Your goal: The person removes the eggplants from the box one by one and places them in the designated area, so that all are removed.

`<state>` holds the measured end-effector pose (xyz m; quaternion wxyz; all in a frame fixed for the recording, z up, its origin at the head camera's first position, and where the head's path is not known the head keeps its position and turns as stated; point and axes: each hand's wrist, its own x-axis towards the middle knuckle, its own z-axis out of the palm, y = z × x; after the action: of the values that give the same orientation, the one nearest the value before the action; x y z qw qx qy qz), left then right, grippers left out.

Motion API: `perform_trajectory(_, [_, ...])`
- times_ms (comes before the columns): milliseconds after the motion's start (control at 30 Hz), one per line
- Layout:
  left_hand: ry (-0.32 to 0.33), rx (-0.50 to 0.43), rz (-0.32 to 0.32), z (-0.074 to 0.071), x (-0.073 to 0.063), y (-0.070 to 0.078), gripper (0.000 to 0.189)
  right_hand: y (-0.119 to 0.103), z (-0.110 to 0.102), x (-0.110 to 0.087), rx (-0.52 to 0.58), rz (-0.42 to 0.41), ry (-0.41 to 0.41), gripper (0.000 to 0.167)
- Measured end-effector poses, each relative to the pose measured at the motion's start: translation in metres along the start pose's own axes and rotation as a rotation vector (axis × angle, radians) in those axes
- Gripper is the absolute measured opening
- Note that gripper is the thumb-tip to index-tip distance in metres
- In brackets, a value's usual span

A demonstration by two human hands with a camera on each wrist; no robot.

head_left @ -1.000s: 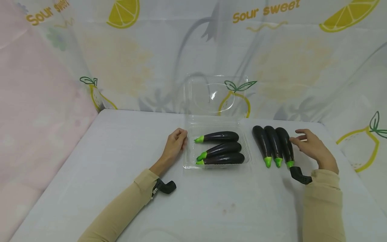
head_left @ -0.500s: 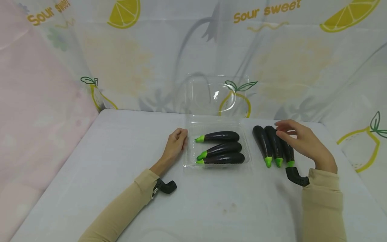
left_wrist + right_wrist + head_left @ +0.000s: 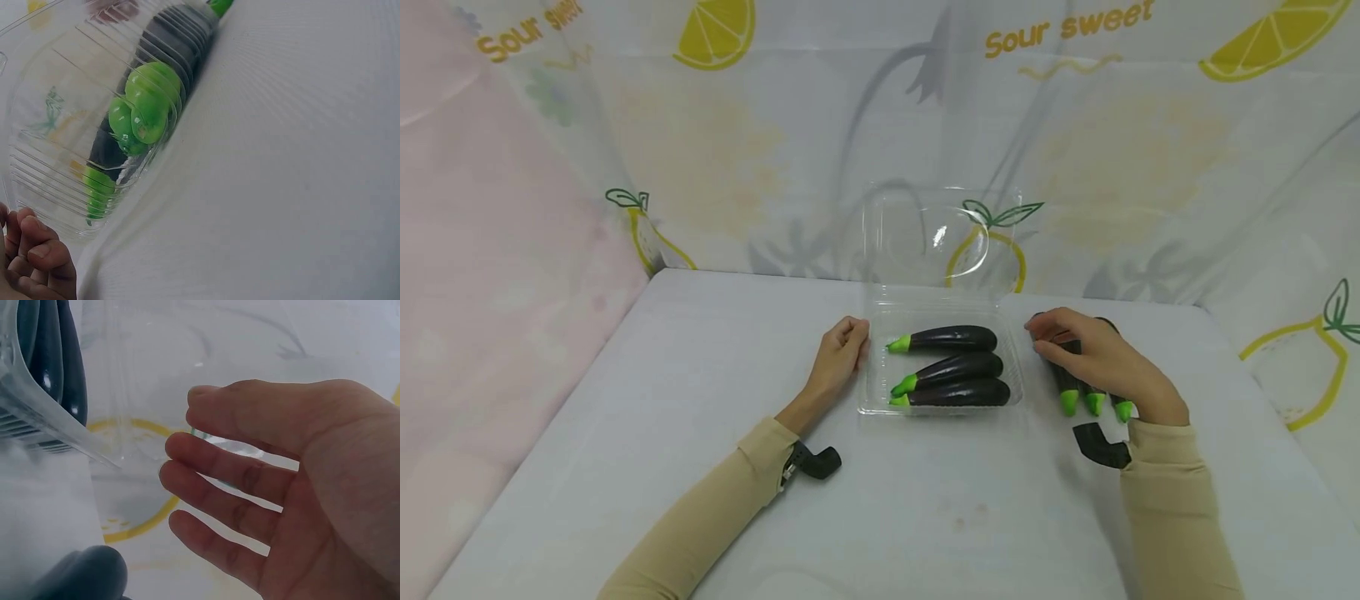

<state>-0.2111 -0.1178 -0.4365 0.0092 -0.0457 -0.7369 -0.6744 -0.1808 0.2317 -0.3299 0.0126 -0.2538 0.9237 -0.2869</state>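
Three dark eggplants with green stem ends lie in a clear plastic clamshell box (image 3: 876, 379), the top one (image 3: 955, 338) apart from the lower two. My left hand (image 3: 837, 354) pinches the box's left rim between thumb and curled fingers, as the left wrist view also shows (image 3: 44, 256). Right of the box, my right hand (image 3: 1101, 354) hovers over three more eggplants and hides most of them; their green ends (image 3: 1069, 403) stick out below it. In the right wrist view its fingers are spread and hold nothing, with an eggplant (image 3: 94, 572) below them.
The box's clear lid (image 3: 895, 250) stands raised at the back, before a lemon-printed cloth (image 3: 820, 150). A white cloth covers the table (image 3: 737, 333). Each wrist carries a black camera mount (image 3: 820, 463).
My right hand has moved left, from beside the rightmost loose eggplant to above the row, nearer the box. My left hand stays on the box's rim. The eggplants look unmoved.
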Motion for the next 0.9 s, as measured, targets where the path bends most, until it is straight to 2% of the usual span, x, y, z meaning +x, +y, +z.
perform_trajectory(467, [-0.022,-0.014,-0.023,-0.002,0.0,0.006,0.036,-0.02,0.031,0.016,-0.024,-0.18,-0.085,0.021])
perform_trajectory(633, [-0.041,-0.028,-0.04,-0.003,-0.003,0.014,0.033,-0.027,0.04,0.018,-0.023,-0.192,-0.165,0.024])
perform_trajectory(900, [-0.008,0.001,0.008,0.0,0.0,0.0,0.036,-0.031,0.05,0.019,-0.055,-0.193,-0.262,0.028])
